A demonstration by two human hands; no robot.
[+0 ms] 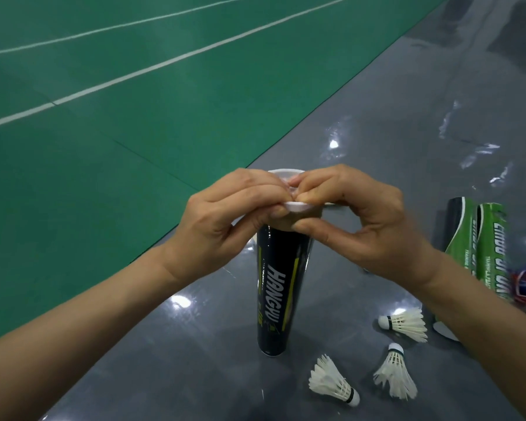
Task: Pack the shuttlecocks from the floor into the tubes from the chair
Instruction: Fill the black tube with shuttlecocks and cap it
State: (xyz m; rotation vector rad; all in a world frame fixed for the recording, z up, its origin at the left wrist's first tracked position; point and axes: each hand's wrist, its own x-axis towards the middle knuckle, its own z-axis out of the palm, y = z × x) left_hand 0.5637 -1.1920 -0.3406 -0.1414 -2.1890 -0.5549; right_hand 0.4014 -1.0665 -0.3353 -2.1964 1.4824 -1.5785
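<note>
Both forearms reach forward and meet over the black tube (281,299), which stands upright on the grey floor (377,132). The left hand (225,220) and right hand (362,220) arch over its top, fingers curled and pinching the white cap (295,206) at the tube's mouth; the right thumb presses the tube just below. Three shuttlecocks (395,372) lie on the floor right of its base, near two green tubes (480,247).

Both hands, left hand (222,226) and right hand (359,226), pinch the white cap (295,205) atop the upright black tube (281,287), three shuttlecocks (331,381) lying near right on the floor (195,375).
</note>
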